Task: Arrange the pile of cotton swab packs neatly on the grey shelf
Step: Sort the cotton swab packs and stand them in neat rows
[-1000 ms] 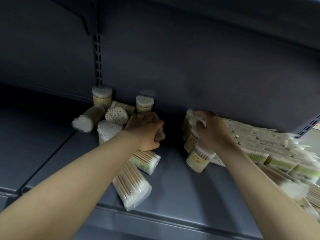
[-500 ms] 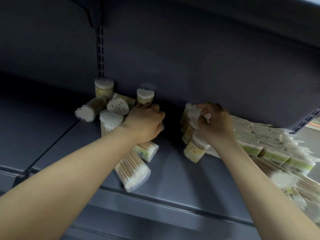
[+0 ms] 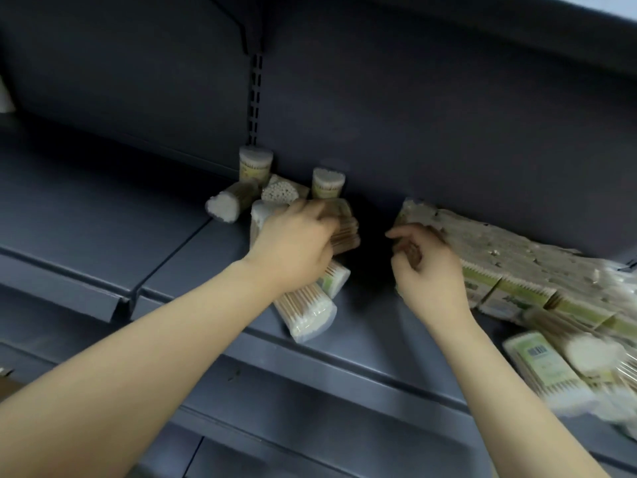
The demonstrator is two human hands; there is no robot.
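Observation:
On the grey shelf (image 3: 365,343) my left hand (image 3: 296,246) grips a cotton swab pack (image 3: 343,225) lying in the loose pile at the left. Two packs (image 3: 255,163) (image 3: 328,183) stand upright against the back wall, and others lie tipped around them (image 3: 225,207). Two more lie below my left wrist (image 3: 308,313). My right hand (image 3: 429,270) is curled over a pack at the left end of the tight row of packs (image 3: 510,260). That pack is mostly hidden by the hand; brown sticks show between the fingers.
More packs lie loose and blurred at the shelf's front right (image 3: 548,370). The dark back panel (image 3: 413,115) and a slotted upright (image 3: 255,98) stand behind. A bare gap of shelf (image 3: 372,270) separates the two hands. The neighbouring shelf board (image 3: 86,219) is at the left.
My left hand has slid slightly toward the back wall with its pack. My right hand has come down over the pack at the row's end. The camera has tilted.

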